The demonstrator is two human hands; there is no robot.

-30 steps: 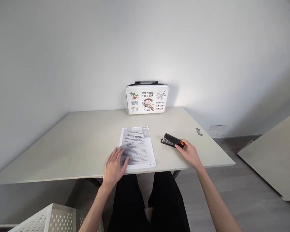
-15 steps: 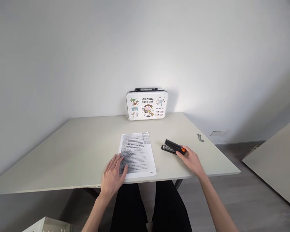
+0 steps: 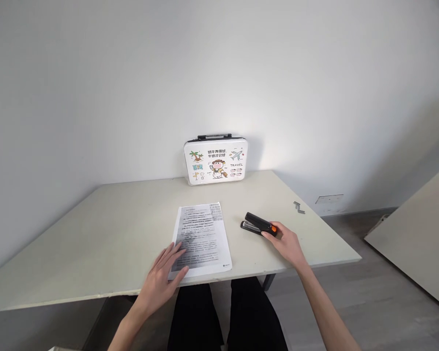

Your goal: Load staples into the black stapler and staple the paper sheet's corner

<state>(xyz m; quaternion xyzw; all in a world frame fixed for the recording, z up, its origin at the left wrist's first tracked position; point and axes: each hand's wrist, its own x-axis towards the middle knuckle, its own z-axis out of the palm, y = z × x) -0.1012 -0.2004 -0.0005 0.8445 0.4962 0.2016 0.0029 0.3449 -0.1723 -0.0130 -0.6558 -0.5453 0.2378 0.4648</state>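
My left hand (image 3: pixel 163 275) lies with fingers stretched out over the lower left part of a printed sheet of paper (image 3: pixel 201 239). Dark lines of text cover the sheet, with a small grey pattern at its top right corner. To the right of the paper, my right hand (image 3: pixel 285 243) grips the back end of a black stapler (image 3: pixel 258 223), thumb on the near side. An orange patch shows on the stapler beside my fingers. The stapler's jaws are apart and point left toward the paper.
A white case (image 3: pixel 216 161) with cartoon prints and a black handle stands against the wall at the back of the pale table (image 3: pixel 131 234). Grey staple strips (image 3: pixel 299 207) lie near the table's right edge. A white panel (image 3: pixel 417 239) stands off to the right.
The whole view has shifted slightly, so things on the table sit a little farther left. The stapler stays in my right hand and my left hand remains flat at the paper.
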